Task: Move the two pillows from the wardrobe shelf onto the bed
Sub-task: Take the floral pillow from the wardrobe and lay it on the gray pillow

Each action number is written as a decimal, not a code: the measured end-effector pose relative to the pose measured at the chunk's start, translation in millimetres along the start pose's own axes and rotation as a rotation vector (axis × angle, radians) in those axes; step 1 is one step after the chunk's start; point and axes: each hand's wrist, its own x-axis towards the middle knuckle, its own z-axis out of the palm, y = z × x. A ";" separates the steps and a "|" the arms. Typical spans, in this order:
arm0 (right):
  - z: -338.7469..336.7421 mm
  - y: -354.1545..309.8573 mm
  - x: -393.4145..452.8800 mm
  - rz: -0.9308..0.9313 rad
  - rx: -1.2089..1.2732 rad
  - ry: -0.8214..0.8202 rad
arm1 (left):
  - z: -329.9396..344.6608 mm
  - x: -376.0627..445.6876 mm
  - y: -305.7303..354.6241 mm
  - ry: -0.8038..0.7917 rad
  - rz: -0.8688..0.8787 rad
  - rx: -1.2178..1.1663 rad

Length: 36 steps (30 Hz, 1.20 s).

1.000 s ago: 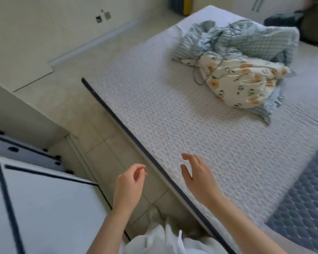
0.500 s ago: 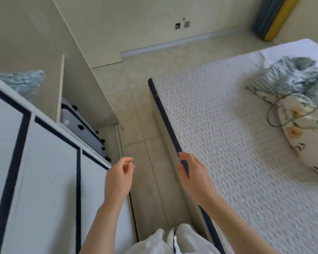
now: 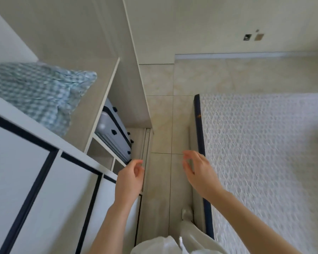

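Where the wardrobe shelf [image 3: 92, 99] opens at the far left, a blue-and-white checked pillow [image 3: 35, 92] is seen lying flat on it, its long axis running from the left edge of the view toward the shelf's front lip, with one puffed corner pointing right. Its left end is cut off by the frame and its near end hidden by the white, dark-trimmed wardrobe door [image 3: 35, 189]. Below the shelf, a pale blue suitcase [image 3: 114, 136] is stood on its side. The left hand [image 3: 129, 180] is held in front of the door's right edge, palm turned inward, its fingers [image 3: 138, 165] loosely curled and narrowly parted, nothing gripped. Over the tiled floor [image 3: 162, 125], the right hand [image 3: 200, 173] is raised beside the bed [image 3: 264, 153], fingers half spread, empty. Both forearms are extended forward.
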 end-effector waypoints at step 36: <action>146.5 -249.5 465.2 -1.020 -0.178 -0.510 | -119.8 308.8 -17.1 0.906 -0.453 0.165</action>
